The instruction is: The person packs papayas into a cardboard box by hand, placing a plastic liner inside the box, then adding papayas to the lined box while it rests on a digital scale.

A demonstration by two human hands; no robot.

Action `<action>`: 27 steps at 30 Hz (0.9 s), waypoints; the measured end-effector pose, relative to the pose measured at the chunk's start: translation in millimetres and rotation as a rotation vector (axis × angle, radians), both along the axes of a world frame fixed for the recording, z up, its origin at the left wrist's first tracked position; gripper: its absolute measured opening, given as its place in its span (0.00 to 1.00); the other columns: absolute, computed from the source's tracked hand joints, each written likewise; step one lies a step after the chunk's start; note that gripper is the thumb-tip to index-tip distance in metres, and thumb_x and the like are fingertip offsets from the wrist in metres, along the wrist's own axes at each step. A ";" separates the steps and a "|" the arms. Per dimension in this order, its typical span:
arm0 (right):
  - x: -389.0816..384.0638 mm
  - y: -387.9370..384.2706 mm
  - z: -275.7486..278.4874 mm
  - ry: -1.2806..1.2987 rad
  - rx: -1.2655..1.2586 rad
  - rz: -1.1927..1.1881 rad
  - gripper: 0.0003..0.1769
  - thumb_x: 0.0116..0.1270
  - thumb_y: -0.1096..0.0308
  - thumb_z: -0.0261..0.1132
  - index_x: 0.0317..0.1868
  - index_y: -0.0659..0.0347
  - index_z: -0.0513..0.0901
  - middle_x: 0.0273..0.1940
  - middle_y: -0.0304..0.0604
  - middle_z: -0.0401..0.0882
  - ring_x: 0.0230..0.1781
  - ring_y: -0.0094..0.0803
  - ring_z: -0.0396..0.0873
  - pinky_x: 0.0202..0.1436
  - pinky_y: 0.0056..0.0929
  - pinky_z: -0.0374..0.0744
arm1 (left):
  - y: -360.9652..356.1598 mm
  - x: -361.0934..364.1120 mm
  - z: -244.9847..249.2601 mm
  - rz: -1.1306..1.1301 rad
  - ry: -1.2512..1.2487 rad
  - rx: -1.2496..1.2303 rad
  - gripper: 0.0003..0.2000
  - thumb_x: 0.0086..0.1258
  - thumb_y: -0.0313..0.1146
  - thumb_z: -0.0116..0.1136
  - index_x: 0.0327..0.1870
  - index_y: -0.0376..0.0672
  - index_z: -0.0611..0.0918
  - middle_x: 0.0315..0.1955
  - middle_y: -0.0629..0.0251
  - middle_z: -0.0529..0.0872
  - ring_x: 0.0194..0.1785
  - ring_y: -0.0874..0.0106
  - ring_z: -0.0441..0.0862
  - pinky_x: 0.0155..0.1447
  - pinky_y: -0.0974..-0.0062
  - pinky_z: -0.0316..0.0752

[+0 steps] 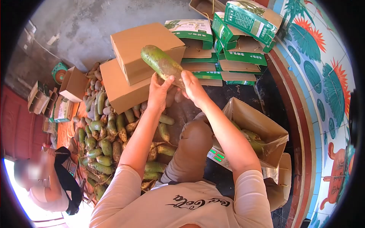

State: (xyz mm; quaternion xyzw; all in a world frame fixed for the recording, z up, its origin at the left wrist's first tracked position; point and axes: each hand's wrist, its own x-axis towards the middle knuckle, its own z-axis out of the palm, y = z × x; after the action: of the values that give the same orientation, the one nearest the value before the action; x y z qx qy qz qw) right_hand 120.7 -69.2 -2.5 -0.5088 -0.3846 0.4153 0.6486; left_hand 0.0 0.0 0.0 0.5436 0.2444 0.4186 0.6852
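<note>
A large green radish (159, 62), smeared with soil, is held up in front of me, tilted with its green end toward the upper left. My left hand (159, 91) grips it from below, thumb along its side. Around the lower right end wraps my right hand (194, 88), so that end is partly hidden. Beneath my right forearm an open cardboard box (262, 127) contains more radishes, partly hidden by my arm. Beside that box shows a scale (216, 155) with lit green digits. Many radishes (106, 148) lie heaped on the floor to the left.
Two closed brown cartons (146, 49) are stacked ahead, just beyond the radish. Green printed boxes (239, 41) are piled at the back right. Another person (47, 182) sits at lower left, near more boxes (62, 108). A painted tile wall (323, 95) borders the right side.
</note>
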 end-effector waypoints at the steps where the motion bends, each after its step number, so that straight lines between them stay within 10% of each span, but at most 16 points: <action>1: 4.5 -4.7 6.1 0.111 -0.058 0.031 0.30 0.67 0.35 0.47 0.45 0.57 0.71 0.23 0.39 0.70 0.11 0.20 0.60 0.12 0.19 0.58 | 5.4 2.2 -7.5 0.003 -0.007 0.014 0.22 0.67 0.35 0.59 0.58 0.39 0.67 0.47 0.63 0.79 0.46 0.72 0.80 0.48 0.73 0.75; 10: 71.2 -66.7 27.1 0.450 -0.290 0.031 0.28 0.63 0.35 0.54 0.39 0.53 0.70 0.20 0.35 0.67 0.10 0.15 0.55 0.11 0.14 0.50 | 31.7 16.8 -22.2 0.011 0.188 0.127 0.05 0.67 0.29 0.57 0.40 0.40 0.81 0.38 0.63 0.84 0.44 0.71 0.81 0.50 0.77 0.73; 13: 101.2 -110.9 42.1 0.027 -0.370 -0.102 0.29 0.61 0.34 0.56 0.38 0.54 0.74 0.22 0.33 0.68 0.14 0.14 0.59 0.12 0.13 0.50 | 9.3 37.1 -18.8 0.174 0.356 0.461 0.08 0.64 0.25 0.58 0.43 0.35 0.82 0.44 0.59 0.83 0.52 0.69 0.77 0.61 0.74 0.67; 17: 123.9 -201.1 78.5 -0.406 -0.569 -0.184 0.36 0.59 0.32 0.56 0.48 0.58 0.77 0.32 0.29 0.71 0.29 0.18 0.67 0.25 0.17 0.64 | -9.9 49.2 5.4 -0.061 0.526 0.356 0.08 0.66 0.27 0.56 0.42 0.35 0.83 0.44 0.60 0.84 0.48 0.72 0.78 0.57 0.75 0.69; 27: 138.1 -369.1 67.1 -0.860 -0.888 -0.262 0.31 0.61 0.42 0.60 0.44 0.67 0.77 0.34 0.52 0.81 0.37 0.44 0.80 0.41 0.38 0.75 | -171.3 101.1 -27.7 -0.849 0.664 1.354 0.27 0.65 0.46 0.55 0.58 0.33 0.72 0.57 0.47 0.73 0.63 0.54 0.67 0.68 0.60 0.59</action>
State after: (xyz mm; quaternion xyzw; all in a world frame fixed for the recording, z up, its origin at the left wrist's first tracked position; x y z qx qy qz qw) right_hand 258.8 -438.3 64.7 -0.8937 -0.3365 0.2110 0.2087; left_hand 101.1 -171.3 -27.7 0.9742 -0.0938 0.0021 0.2054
